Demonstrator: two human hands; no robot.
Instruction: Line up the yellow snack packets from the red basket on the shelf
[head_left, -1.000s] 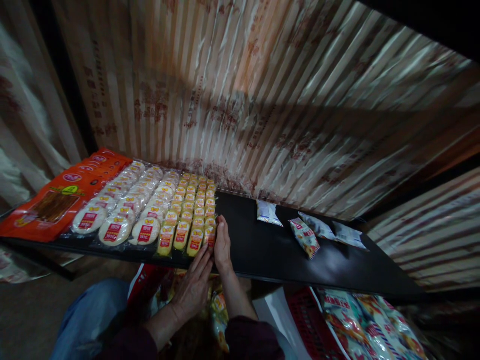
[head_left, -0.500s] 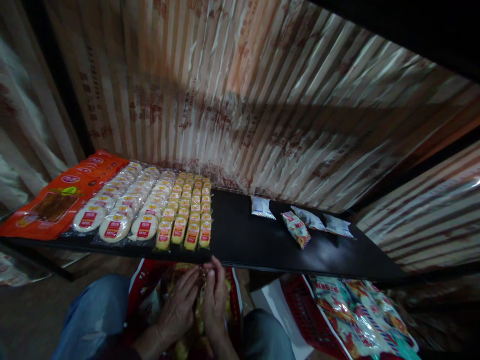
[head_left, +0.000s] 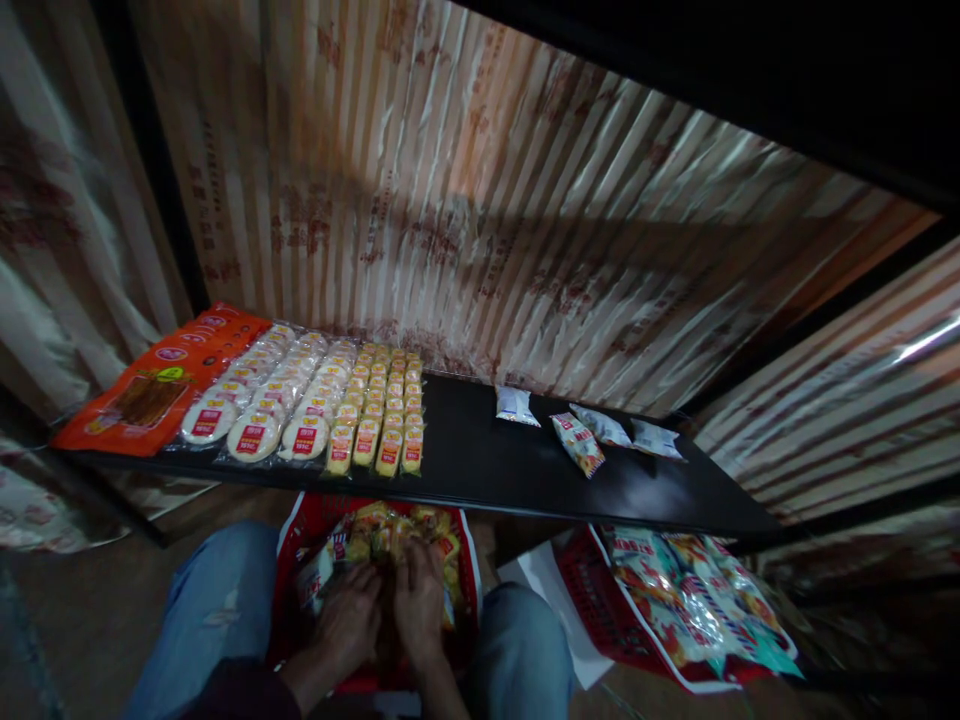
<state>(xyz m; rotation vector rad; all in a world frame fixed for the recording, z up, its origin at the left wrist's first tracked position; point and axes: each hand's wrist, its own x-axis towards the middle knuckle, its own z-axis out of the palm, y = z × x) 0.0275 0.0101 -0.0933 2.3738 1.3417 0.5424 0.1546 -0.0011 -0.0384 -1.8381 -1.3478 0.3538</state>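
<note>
Both hands are down in a red basket between my knees, among small yellow snack packets. My left hand is closed, its fingers curled low over the packets. Close beside it on the right, my right hand is also closed, fingers together and bent downward into the packets. What either hand holds, if anything, is hidden in the dim light. Just beyond the basket, rows of yellow packaged cakes and round white crackers in clear wrappers stand on a black shelf.
An orange bag lies at the shelf's left end. Several small snack bags lie loosely toward its right. Under the shelf at right stands a second red basket full of green-and-white bags. Another black shelf hangs overhead.
My hands have moved down from the shelf's front edge into the basket. The view has tilted down slightly, showing more of the basket and its packets.
</note>
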